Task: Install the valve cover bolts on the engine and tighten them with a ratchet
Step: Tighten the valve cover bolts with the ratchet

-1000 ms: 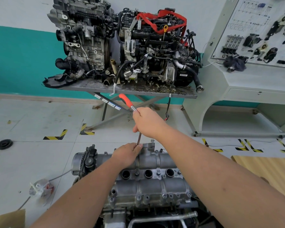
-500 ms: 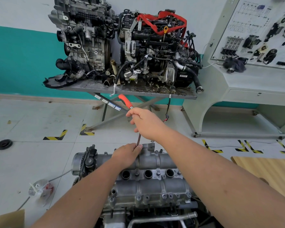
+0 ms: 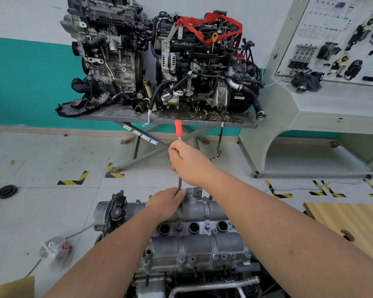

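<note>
1. Ratchet (image 3: 178,131) handle swung from left-leaning to nearly upright, so that far-edge bolt on the valve cover (image 3: 202,239) is getting tightened
2. Right hand (image 3: 188,163) grips the shaft, left hand (image 3: 166,203) pinches its head

Ratchet (image 3: 179,183) head behind left hand (image 3: 166,201)

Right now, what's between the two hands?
In the head view, only a short bare stretch of the ratchet, its thin metal shaft. The right hand grips it above, under the orange handle; the left hand holds its bottom end at the valve cover.
</note>
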`<state>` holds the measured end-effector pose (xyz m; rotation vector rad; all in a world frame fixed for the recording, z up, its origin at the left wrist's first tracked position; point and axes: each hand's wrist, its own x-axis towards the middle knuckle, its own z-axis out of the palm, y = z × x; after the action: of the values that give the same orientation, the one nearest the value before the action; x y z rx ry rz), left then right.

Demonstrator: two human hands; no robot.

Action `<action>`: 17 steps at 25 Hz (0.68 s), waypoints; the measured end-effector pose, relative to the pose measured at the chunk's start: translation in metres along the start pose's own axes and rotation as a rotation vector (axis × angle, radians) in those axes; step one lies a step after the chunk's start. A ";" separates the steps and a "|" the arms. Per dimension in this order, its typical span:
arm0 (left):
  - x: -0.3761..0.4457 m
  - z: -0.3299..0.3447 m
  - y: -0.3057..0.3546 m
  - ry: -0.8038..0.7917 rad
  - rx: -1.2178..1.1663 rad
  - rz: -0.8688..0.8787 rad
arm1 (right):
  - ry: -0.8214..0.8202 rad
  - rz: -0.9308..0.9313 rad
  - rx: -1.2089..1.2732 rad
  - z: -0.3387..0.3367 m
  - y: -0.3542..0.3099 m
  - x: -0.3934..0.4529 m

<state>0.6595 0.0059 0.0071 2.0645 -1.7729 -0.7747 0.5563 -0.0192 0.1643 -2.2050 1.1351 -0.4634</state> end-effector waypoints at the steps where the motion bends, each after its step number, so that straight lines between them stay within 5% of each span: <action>1: 0.000 0.000 0.000 0.000 0.003 0.000 | -0.004 0.003 -0.004 -0.001 0.001 0.000; 11: 0.001 0.001 -0.002 0.004 0.001 -0.011 | -0.213 0.056 -0.383 -0.022 -0.011 -0.006; 17: 0.000 0.001 -0.002 0.014 -0.001 0.002 | -0.064 0.033 -0.816 -0.017 -0.027 -0.013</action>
<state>0.6608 0.0067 0.0050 2.0623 -1.7664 -0.7588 0.5557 -0.0024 0.1943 -2.8372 1.4994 0.1295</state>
